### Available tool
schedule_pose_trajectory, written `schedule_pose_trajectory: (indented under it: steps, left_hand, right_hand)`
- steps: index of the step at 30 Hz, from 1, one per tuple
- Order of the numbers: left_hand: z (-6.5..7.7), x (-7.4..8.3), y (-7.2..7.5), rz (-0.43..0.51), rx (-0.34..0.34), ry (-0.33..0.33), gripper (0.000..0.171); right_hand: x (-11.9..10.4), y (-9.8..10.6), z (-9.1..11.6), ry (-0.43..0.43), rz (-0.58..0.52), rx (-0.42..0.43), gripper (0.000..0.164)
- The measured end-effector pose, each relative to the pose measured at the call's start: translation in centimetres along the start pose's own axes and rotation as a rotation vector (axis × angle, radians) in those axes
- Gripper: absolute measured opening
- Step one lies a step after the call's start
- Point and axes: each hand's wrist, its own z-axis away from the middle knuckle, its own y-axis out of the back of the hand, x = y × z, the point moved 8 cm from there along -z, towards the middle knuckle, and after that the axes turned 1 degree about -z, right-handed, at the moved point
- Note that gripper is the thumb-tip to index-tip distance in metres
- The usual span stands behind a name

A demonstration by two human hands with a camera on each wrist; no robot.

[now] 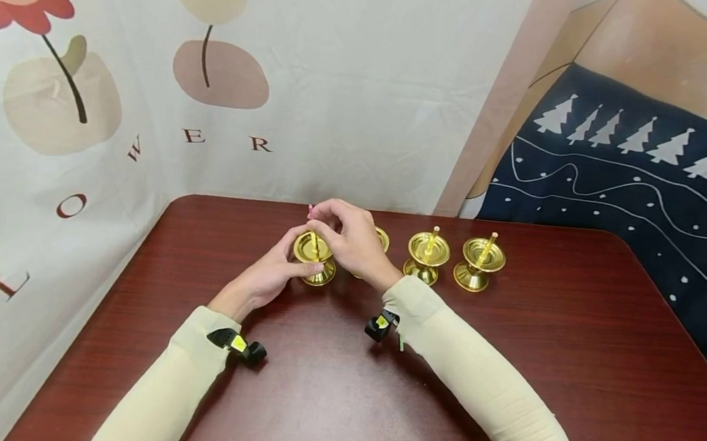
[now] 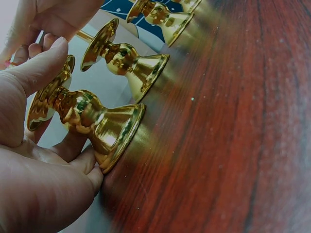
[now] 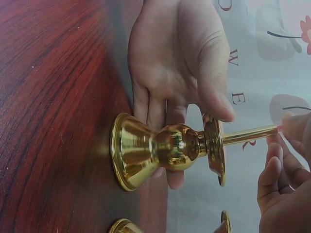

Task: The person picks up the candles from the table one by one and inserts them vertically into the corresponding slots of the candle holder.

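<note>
Head view: at about 11 o'clock on the reddish-brown table (image 1: 309, 395), a gold-coloured pedestal candle holder (image 1: 320, 273) stands upright. On its 8 o'clock side the left hand (image 1: 272, 269) grasps it, thumb by the dish (image 3: 215, 150) and fingers behind the stem. The right hand (image 1: 354, 238), toward 2 o'clock, pinches a small pink piece (image 3: 280, 128) at the tip of the gold post (image 3: 250, 134).

Working well here probably means bracing the base flat while the right fingertips hold the pink piece in line with the post; a sideways push could tip the holder, and the polished metal may be slippery.

What shows of the held dish has only the post in it, as do the dishes of the third holder (image 1: 423, 271) and fourth holder (image 1: 472, 278), toward 3 o'clock. Between, the second holder (image 1: 382, 238) is mostly hidden by the right hand, so its dish's contents cannot be told.
</note>
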Motion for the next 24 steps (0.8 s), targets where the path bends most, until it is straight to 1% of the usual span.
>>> schedule_pose_trajectory:
  steps: [12,16,18,24]
  left_hand:
    - [-0.2,0.3,-0.1,-0.014,-0.003,-0.007,0.083]
    - [-0.1,0.1,0.0,-0.011,0.008,0.0,0.082]
    - [-0.1,0.1,0.0,-0.015,0.014,0.004,0.082]
    - [0.1,0.1,0.1,-0.026,0.042,0.017,0.084]
  right_hand:
    - [-0.1,0.1,-0.2,0.011,-0.002,0.015,0.006]
    - [0.1,0.0,0.1,-0.004,0.026,0.011,0.005]
    - [0.2,0.1,0.3,-0.018,0.036,0.013,0.008]
    - [0.1,1.2,1.4,-0.061,0.011,0.038,0.013]
